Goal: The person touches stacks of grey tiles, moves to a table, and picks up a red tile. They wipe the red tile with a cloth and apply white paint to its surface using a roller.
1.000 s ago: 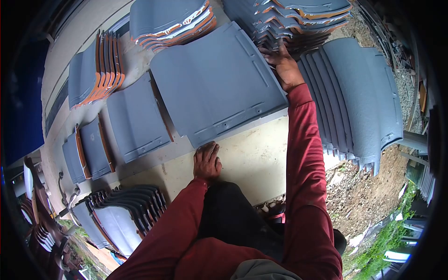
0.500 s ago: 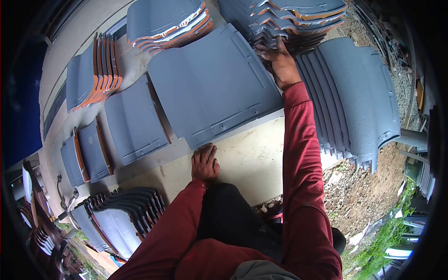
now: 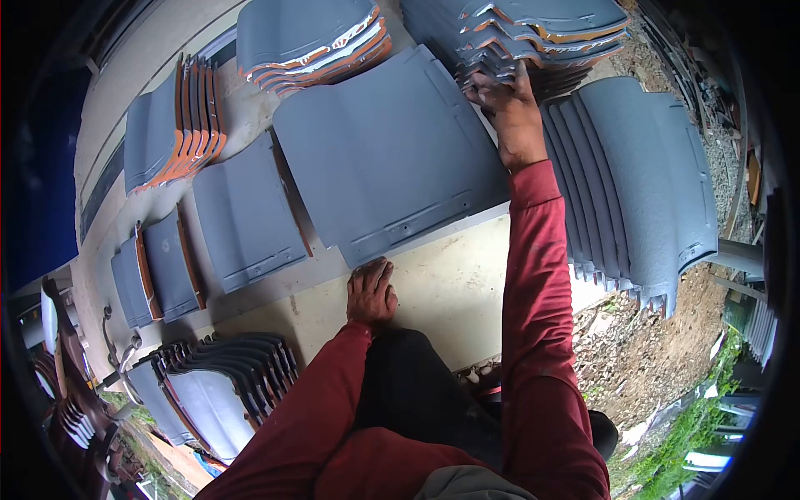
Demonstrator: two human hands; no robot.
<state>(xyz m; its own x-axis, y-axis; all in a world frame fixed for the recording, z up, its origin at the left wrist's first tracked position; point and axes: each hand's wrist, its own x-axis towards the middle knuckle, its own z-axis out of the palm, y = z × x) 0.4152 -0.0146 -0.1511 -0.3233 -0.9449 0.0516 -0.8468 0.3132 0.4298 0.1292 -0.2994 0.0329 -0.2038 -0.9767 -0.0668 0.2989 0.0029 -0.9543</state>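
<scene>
Head view: in the upper right of the frame, my right hand (image 3: 515,117) reaches to the stack (image 3: 546,33), though I cannot tell its grip; my left hand (image 3: 372,293) lies open near the centre, at the lower edge of the tile (image 3: 387,150), upper middle

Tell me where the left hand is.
In the head view, slightly left of centre, the left hand rests on the pale surface, just below the large grey tile.
</scene>
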